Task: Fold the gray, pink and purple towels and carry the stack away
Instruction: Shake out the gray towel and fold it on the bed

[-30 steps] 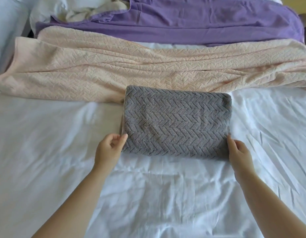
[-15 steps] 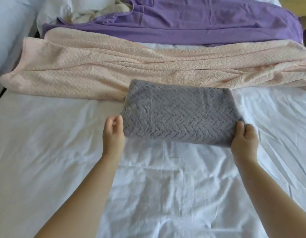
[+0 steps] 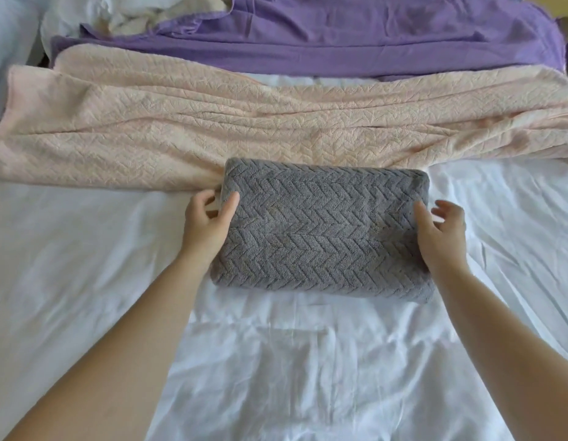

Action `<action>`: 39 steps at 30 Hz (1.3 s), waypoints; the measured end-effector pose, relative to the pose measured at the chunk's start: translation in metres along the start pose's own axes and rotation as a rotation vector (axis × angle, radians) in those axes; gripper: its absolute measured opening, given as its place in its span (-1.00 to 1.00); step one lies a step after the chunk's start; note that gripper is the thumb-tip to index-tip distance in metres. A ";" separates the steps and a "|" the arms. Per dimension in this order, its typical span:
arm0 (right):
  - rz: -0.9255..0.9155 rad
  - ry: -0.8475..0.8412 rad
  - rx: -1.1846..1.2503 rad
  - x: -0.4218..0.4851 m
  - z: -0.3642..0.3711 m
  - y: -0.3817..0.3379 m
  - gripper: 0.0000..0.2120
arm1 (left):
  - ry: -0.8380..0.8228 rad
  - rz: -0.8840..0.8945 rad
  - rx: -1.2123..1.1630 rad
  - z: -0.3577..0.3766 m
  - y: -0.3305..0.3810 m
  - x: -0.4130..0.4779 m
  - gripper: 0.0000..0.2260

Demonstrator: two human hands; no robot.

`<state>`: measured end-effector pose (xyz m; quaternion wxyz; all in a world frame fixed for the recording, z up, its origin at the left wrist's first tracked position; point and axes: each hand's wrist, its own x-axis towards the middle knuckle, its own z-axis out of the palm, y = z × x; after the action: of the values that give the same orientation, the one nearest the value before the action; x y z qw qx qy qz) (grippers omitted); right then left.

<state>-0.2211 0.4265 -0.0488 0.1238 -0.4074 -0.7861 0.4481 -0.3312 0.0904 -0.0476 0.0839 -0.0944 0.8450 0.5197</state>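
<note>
In the middle of the frame, the folded gray towel (image 3: pixel 324 230) lies on the sheet (image 3: pixel 85 281). Our left hand (image 3: pixel 206 227) and right hand (image 3: pixel 442 237) touch its sides, fingers loose. We should pat it flat.

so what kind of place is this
Probably a bedroom: a wrinkled white bedsheet underlies everything, the folded gray towel sits on it, the pink towel and purple towel lie unfolded behind, and a possible pillow is far left.

3 towels (image 3: pixel 321 230) (image 3: pixel 244 122) (image 3: pixel 356 39), 2 grips (image 3: pixel 206 227) (image 3: pixel 442 237), 1 sheet (image 3: pixel 292 377).
</note>
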 end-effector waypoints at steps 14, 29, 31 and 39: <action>0.167 -0.438 0.483 0.061 0.003 -0.025 -0.53 | -0.418 -0.088 -0.251 0.002 0.034 0.074 -0.64; 0.078 -0.199 -0.280 0.075 0.044 -0.017 -0.49 | -0.054 -0.086 0.387 0.033 0.018 0.083 -0.47; 0.069 -0.156 -0.384 0.071 0.039 -0.021 -0.52 | 0.078 -0.002 0.590 0.028 0.028 0.078 -0.43; -0.774 -0.222 -0.594 -0.011 0.054 -0.054 -0.48 | -0.188 0.806 0.930 0.072 0.042 -0.015 -0.53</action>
<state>-0.2725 0.3712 -0.0344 0.0752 -0.0531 -0.9817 0.1668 -0.3237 0.1744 -0.0396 -0.0128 0.3246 0.9411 0.0940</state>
